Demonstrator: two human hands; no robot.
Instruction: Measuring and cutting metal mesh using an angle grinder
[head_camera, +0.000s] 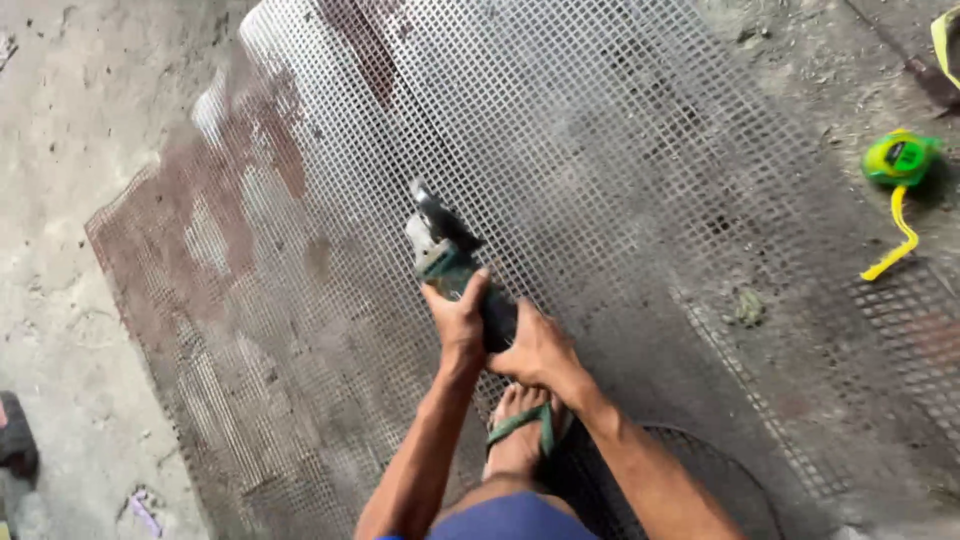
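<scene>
A handheld angle grinder (441, 248) with a green and grey body points away from me, its head down against a large sheet of wire mesh (600, 130) spread on the ground. My left hand (458, 318) wraps the front of the grinder's body. My right hand (535, 345) grips its dark rear handle just behind. The mesh is shiny in the middle and rusty brown along its left side (150, 250). My foot in a green flip-flop (520, 430) stands on the mesh just under my hands.
A green tape measure (898, 160) with a yellow blade pulled out lies at the right on the concrete floor (70, 120). A dark object (15, 440) sits at the left edge. A round dark grate (720, 470) lies beneath the mesh near my right forearm.
</scene>
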